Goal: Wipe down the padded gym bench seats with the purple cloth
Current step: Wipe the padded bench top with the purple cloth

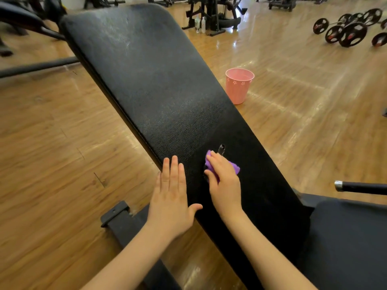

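Right hand (225, 181) pressing purple cloth (234, 166) onto bench pad (159, 84) | left hand (170, 197) flat, fingers straight, beside it

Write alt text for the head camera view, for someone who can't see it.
A person's right hand presses a purple cloth onto a long black padded bench, beside a small tear, while the left hand rests flat at the pad's edge. A pink bucket stands on the wooden floor beyond.
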`<state>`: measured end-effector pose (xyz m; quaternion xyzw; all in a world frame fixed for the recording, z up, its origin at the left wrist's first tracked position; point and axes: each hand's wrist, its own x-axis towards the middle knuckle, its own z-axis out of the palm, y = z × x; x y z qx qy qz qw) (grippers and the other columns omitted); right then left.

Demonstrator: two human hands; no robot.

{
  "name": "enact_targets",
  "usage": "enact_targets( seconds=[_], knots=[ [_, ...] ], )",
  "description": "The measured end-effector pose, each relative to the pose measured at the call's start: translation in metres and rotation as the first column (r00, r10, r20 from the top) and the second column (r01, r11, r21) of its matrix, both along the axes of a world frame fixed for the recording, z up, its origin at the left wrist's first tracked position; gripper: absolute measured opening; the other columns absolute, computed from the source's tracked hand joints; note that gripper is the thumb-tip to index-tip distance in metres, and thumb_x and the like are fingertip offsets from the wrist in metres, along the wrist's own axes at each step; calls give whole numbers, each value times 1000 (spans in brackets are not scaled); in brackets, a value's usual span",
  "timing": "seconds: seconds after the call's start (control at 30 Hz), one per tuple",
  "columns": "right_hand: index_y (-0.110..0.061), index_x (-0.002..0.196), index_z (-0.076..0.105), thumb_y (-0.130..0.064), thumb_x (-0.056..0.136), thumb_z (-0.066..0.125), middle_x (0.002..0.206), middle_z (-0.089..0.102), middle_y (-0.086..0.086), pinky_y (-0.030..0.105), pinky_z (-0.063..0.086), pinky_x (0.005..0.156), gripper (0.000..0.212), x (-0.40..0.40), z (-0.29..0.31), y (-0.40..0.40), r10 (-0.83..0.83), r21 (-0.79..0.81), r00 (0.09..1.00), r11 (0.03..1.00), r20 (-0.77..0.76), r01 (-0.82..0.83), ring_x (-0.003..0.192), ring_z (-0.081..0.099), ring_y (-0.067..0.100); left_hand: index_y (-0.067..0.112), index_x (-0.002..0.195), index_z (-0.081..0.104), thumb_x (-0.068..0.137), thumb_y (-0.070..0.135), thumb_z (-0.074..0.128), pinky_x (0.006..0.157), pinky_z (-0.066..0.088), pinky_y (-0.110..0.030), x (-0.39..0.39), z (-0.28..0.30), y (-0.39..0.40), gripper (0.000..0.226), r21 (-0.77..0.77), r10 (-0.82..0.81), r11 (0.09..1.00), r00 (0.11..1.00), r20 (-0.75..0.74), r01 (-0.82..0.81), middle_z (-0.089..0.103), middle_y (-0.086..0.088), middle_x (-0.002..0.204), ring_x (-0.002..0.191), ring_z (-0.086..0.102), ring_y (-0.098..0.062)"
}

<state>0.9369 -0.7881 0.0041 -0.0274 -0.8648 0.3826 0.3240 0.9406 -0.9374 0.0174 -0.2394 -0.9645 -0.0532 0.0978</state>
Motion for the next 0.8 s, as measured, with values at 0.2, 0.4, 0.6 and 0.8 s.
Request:
enact_targets(
  seconds=[0.2, 0.4, 0.6, 0.8],
  knots=[
    [-1, 119, 62, -17, 88, 53, 125, 59, 9, 27, 34, 107, 36, 17, -29, 75, -12, 93, 998, 996, 55, 7, 121, 51, 18, -12, 142, 23, 52, 62, 81, 106, 33, -52, 1, 1, 3, 130, -23, 17, 1000, 1000, 19, -17, 29, -30, 148, 139, 20, -41],
    [-8, 130, 54, -5, 92, 54, 128, 58, 4, 23, 40, 99, 38, -9, -17, 105, -321, -287, 903, 870, 285, 400, 112, 51, 5, -1, 123, -45, 88, 69, 38, 116, -4, -48, 3, 12, 7, 114, -145, 70, 988, 981, 180, -44, -55, -20, 133, 116, -58, -33],
    [-5, 122, 60, -4, 84, 60, 127, 57, 0, 20, 33, 106, 37, 36, -35, 17, -109, -101, 993, 988, 53, 114, 123, 47, 9, -2, 122, -46, 88, 67, 40, 117, -2, -50, 4, 17, 9, 115, -193, 112, 979, 969, 219, -70, -56, -21, 132, 113, -59, -34],
    [-7, 123, 60, -10, 82, 61, 130, 54, 0, 16, 30, 108, 41, 57, -41, 44, 80, 99, 991, 991, 111, -91, 125, 45, 9, -1, 111, -54, 91, 67, 29, 118, -6, -49, 5, 24, 11, 110, -274, 155, 959, 949, 275, -77, -62, -21, 120, 119, -53, -38]
  ],
)
